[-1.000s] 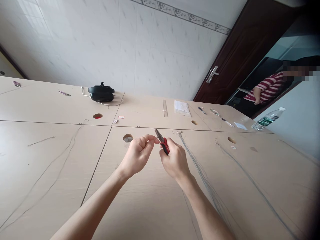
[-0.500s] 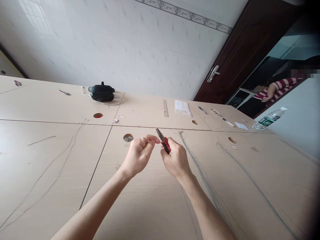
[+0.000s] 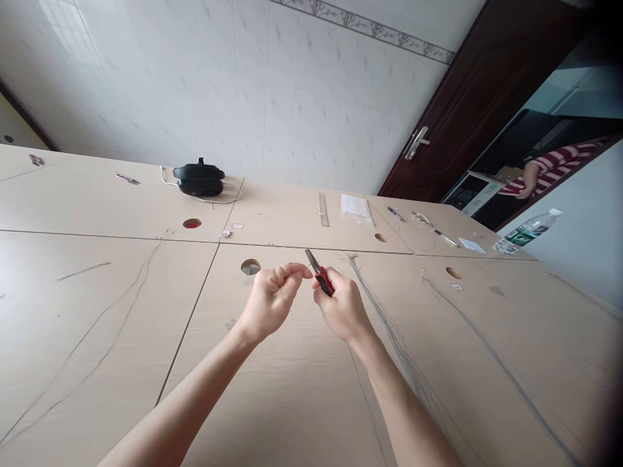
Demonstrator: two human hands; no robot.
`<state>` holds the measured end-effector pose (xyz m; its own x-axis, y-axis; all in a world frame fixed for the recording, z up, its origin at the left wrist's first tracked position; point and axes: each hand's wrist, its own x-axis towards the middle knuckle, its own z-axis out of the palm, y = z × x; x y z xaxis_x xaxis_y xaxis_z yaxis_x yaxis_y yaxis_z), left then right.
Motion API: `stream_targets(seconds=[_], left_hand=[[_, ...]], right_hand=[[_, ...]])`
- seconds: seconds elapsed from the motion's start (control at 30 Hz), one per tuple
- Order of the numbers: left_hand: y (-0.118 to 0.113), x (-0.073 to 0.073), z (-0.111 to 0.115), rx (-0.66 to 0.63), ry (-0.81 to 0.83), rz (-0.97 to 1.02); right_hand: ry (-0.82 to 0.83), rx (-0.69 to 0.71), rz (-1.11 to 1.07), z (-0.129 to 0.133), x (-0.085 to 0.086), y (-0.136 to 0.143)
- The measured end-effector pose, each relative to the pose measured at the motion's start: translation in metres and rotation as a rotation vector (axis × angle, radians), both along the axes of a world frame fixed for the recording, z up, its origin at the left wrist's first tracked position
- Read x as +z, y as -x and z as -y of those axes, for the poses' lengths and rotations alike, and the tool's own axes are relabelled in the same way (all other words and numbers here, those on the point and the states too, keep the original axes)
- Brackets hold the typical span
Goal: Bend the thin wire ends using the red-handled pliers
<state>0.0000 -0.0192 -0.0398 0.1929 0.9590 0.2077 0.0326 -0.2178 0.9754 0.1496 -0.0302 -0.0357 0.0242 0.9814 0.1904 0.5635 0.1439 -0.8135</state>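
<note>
In my right hand (image 3: 343,303) is a pair of pliers (image 3: 318,274) with red and black handles, the dark jaws pointing up and to the left. My left hand (image 3: 272,295) is closed in a pinch just left of the jaws. A thin wire seems to run between its fingertips and the pliers, but it is too fine to follow. Right of my hands a bundle of thin grey wires (image 3: 384,318) lies along the table, its ends gathered near the seam. A single thin wire (image 3: 365,389) lies beneath my right forearm.
The beige table (image 3: 272,402) has round cable holes, one (image 3: 250,266) close to my left hand. Farther back are a black case (image 3: 199,179), a ruler (image 3: 323,210), a plastic bag (image 3: 357,209) and pens. A bottle (image 3: 528,232) stands at right. A person's striped sleeve (image 3: 555,165) shows beyond the door.
My hands and the pliers hold nearly the same pose. The view has shifted very slightly. At the far right, the other person's arm has moved a little.
</note>
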Motion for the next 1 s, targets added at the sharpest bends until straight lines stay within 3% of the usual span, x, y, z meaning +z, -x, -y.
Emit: stream_targets(seconds=[0.33, 0.67, 0.8, 1.0], left_hand=[[0.007, 0.01, 0.001, 0.005, 0.12, 0.026], [0.005, 0.014, 0.002, 0.048, 0.085, 0.113], [0.005, 0.015, 0.002, 0.063, 0.09, 0.107], [0.008, 0.021, 0.002, 0.072, 0.132, 0.113]], right_hand=[[-0.133, -0.036, 0.167, 0.013, 0.009, 0.003], [-0.154, -0.039, 0.247, 0.016, 0.007, 0.01], [-0.165, -0.024, 0.181, 0.016, 0.009, 0.009], [-0.175, 0.049, -0.127, 0.02, 0.02, 0.002]])
